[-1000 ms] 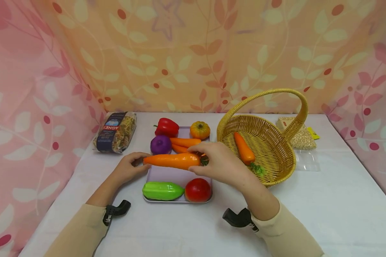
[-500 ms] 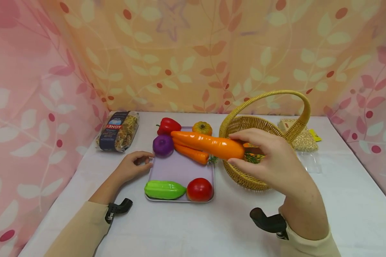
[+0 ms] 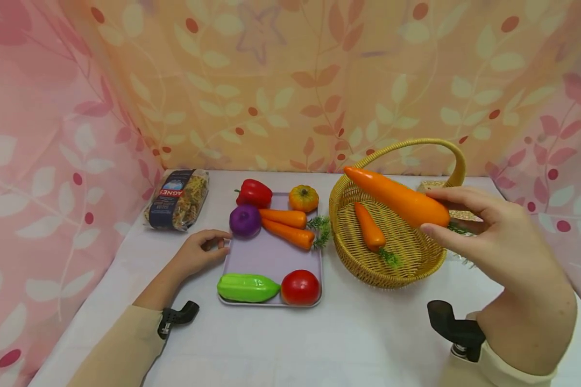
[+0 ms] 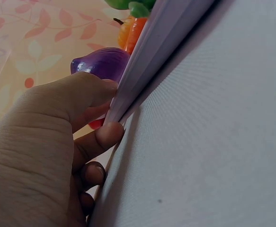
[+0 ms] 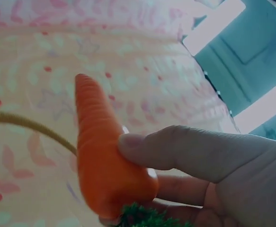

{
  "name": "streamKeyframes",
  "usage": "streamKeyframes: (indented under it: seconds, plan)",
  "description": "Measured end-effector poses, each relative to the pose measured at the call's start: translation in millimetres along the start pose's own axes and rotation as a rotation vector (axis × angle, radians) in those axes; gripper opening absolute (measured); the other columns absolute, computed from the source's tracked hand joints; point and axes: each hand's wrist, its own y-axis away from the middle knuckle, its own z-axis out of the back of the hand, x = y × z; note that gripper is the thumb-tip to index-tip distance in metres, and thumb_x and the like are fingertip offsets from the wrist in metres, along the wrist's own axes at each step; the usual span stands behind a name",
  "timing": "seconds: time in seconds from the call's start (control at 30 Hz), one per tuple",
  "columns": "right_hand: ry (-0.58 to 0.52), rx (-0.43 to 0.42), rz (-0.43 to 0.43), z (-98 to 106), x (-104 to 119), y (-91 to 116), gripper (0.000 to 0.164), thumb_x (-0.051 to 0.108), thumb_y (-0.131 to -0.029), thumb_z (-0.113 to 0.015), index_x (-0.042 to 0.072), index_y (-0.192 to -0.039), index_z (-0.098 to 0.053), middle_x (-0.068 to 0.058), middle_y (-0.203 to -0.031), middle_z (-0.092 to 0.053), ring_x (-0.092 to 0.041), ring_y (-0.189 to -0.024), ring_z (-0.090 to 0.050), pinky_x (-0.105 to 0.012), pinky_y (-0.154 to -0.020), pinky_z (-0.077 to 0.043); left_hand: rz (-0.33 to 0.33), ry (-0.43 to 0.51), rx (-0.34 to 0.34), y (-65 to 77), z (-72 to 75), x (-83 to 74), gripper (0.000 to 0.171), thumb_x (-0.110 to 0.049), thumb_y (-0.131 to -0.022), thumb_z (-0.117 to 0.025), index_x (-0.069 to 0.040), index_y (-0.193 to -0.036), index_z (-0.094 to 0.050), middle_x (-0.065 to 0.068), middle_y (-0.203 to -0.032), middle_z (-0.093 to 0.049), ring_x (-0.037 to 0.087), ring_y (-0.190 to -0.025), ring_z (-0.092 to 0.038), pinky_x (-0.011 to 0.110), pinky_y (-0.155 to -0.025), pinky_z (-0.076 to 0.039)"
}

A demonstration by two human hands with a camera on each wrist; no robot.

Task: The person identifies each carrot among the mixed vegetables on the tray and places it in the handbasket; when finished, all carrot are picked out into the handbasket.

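My right hand (image 3: 505, 242) holds a large orange carrot (image 3: 397, 196) near its green-topped end, over the wicker basket (image 3: 339, 252). In the right wrist view, the thumb presses the side of this carrot (image 5: 100, 156) and fingers go behind it. Its narrow tip points up and left. A smaller carrot (image 3: 369, 227) lies inside the basket. My left hand (image 3: 200, 255) rests at the left edge of the lilac tray (image 3: 256, 258), fingers loosely bent. The left wrist view shows its thumb and a fingertip against the tray's rim (image 4: 145, 52).
On the tray are two carrots (image 3: 290, 235), a purple onion-like vegetable (image 3: 245, 221), a red bell pepper (image 3: 254, 193), a small pumpkin (image 3: 303, 199), a green ridged vegetable (image 3: 248, 287) and a red tomato-like one (image 3: 300, 287). A pasta bag (image 3: 176, 199) stands back left; a grain bag (image 3: 431, 185) sits behind the basket.
The right hand has carried the large carrot from above the tray rightward and up over the basket. The left hand, earlier at the carrot's tip, stays by the tray edge.
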Motion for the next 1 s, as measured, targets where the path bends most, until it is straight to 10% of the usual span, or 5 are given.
streamKeyframes:
  seconds: [0.13,0.37,0.63,1.0]
  plan:
    - [0.095,0.042,-0.113,16,-19,-2,0.047,0.020,-0.089,-0.083,0.012,-0.133,-0.068,0.008,-0.118,-0.065,0.007,-0.086,-0.062,-0.014,-0.065,-0.052,0.003,-0.001,0.002,3.4,-0.7,-10.4,0.033,-0.017,-0.093,-0.078,-0.007,-0.124,-0.072,0.009,-0.103,-0.066,0.026,-0.108,-0.054,0.031,-0.097,-0.046]
    - [0.247,0.252,-0.306,18,-48,-24,0.063,0.047,-0.096,-0.070,0.003,-0.140,-0.057,-0.024,-0.122,-0.063,-0.040,-0.107,-0.055,-0.040,-0.072,-0.049,-0.007,-0.010,-0.007,-0.5,-1.2,1.5,0.033,-0.022,-0.093,-0.079,-0.013,-0.124,-0.073,0.004,-0.103,-0.066,0.022,-0.107,-0.054,0.031,-0.095,-0.046]
    - [0.280,0.388,-0.379,-12,-75,-53,0.070,0.046,-0.095,-0.071,-0.006,-0.138,-0.054,-0.031,-0.124,-0.061,-0.043,-0.108,-0.055,-0.059,-0.084,-0.048,-0.012,-0.019,-0.004,-0.4,1.0,1.5,0.032,-0.027,-0.093,-0.079,-0.015,-0.122,-0.074,0.002,-0.099,-0.064,0.021,-0.104,-0.054,0.032,-0.093,-0.046]
    - [0.327,0.418,-0.413,-64,-97,-71,0.052,0.034,-0.096,-0.068,-0.007,-0.127,-0.058,-0.028,-0.116,-0.062,-0.041,-0.097,-0.056,-0.052,-0.081,-0.047,0.000,-0.003,0.000,-0.2,0.0,0.3,0.032,-0.024,-0.093,-0.079,-0.015,-0.123,-0.074,0.002,-0.100,-0.065,0.021,-0.106,-0.055,0.032,-0.096,-0.046]
